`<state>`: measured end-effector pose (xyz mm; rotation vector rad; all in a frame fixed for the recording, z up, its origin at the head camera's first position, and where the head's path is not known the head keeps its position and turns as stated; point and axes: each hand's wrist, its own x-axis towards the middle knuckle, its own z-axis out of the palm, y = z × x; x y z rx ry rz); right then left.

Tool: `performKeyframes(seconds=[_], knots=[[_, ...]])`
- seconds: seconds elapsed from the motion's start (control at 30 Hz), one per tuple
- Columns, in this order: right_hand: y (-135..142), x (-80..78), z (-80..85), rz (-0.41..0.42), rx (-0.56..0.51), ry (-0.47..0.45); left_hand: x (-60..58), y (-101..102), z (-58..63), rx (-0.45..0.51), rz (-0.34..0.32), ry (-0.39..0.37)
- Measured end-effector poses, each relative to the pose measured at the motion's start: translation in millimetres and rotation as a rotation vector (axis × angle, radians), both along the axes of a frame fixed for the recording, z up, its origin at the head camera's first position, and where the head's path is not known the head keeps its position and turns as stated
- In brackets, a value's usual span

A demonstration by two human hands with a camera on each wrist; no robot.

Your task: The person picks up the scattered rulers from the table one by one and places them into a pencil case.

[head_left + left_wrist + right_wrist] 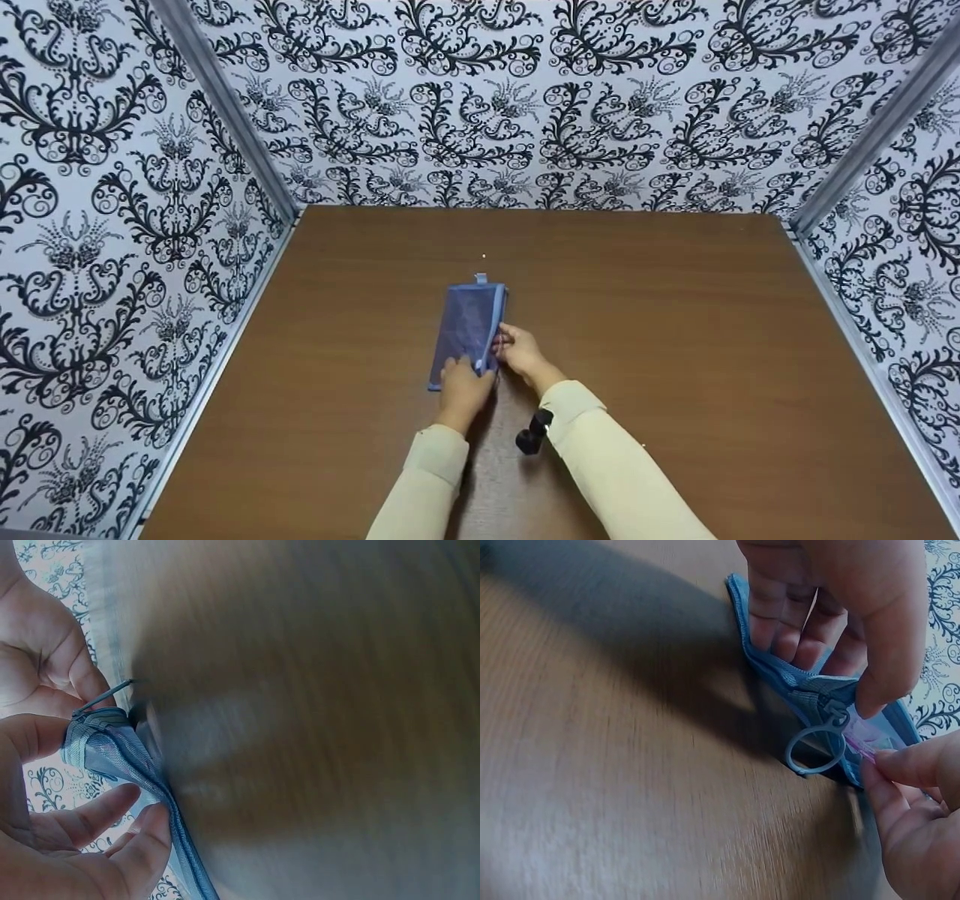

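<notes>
A blue mesh zipper pouch [459,322] lies on the brown table, its loop tab pointing away. My left hand [463,391] holds the pouch's near end, thumb by the zipper end and fingers along its side. A zipper pull ring [815,750] hangs from that end, where the mouth gapes. At the gap, my right hand [521,352] pinches a thin pink thing [861,746] between thumb and finger, and most of it is hidden in the pouch. In the left wrist view the right hand [45,652] is beyond the zipper end.
The wooden table [660,315] stretches around the pouch on all sides. Black-and-white patterned walls [480,105] with grey metal posts [232,112] enclose it at the back and sides. A black wrist camera [532,433] sticks out from the right cuff.
</notes>
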<state>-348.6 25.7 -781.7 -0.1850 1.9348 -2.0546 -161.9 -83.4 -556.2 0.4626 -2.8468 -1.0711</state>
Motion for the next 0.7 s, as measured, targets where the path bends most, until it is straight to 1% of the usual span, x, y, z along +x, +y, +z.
performKeyframes(seconds=[0.03,0.07,0.1,0.13,0.17,0.2,0.23,0.27,0.3,0.33,0.37,0.47,0.5,0.53,0.57,0.6,0.63,0.67,0.7], knots=[[-1.0,-9.0,-14.9,-0.012,0.019,-0.032,0.1,0.0,-0.1,0.000,0.000,0.004],[-0.4,-15.1,-27.9,-0.011,0.003,-0.030,0.1,0.0,-0.2,-0.001,-0.001,0.004],[-0.9,-14.6,-26.8,-0.015,0.010,-0.026,0.1,0.0,-0.5,-0.002,-0.001,0.006],[-1.8,-8.0,-14.2,-0.025,0.022,-0.028,0.4,0.1,-0.5,-0.004,-0.001,0.009],[-1.1,5.2,9.0,-0.030,0.006,-0.014,0.5,0.0,-0.8,-0.005,-0.002,0.013],[-2.1,16.0,29.3,-0.041,0.025,-0.015,0.5,-0.1,-0.7,-0.005,-0.003,0.015],[-2.9,21.0,39.3,-0.052,0.034,-0.018,0.5,-0.3,-0.5,-0.004,-0.003,0.017],[-3.3,20.7,38.0,-0.059,0.032,0.005,0.6,-0.3,0.0,-0.001,-0.004,0.013],[-4.4,16.0,29.7,-0.067,0.039,0.022,0.7,-0.3,0.4,0.004,-0.005,0.013],[-4.8,11.0,20.6,-0.076,0.039,0.016,0.9,-0.3,0.8,0.008,-0.005,0.012],[-4.6,0.8,1.2,-0.080,0.037,0.029,1.0,-0.5,1.0,0.011,-0.006,0.011],[-5.1,-17.7,-36.9,-0.082,0.006,0.085,1.5,-0.5,1.4,0.013,-0.007,0.013],[-5.4,-21.5,-44.6,-0.085,0.001,0.078,1.7,-0.5,1.2,0.011,-0.007,0.017],[-5.6,-23.2,-48.0,-0.087,-0.009,0.076,1.7,-0.7,1.2,0.009,-0.007,0.021],[-6.7,-25.2,-51.5,-0.090,0.003,0.087,1.7,-0.8,1.2,0.007,-0.007,0.022],[-8.1,-20.8,-43.4,-0.096,0.017,0.093,1.7,-0.8,1.4,0.006,-0.006,0.023],[-9.4,-19.3,-40.1,-0.106,0.042,0.096,1.7,-0.8,1.6,0.006,-0.007,0.022],[-10.6,-16.3,-32.7,-0.106,0.081,0.083,1.5,-0.9,1.7,0.008,-0.007,0.022],[-11.7,-12.0,-24.5,-0.110,0.109,0.096,1.4,-1.1,1.9,0.010,-0.007,0.022]])
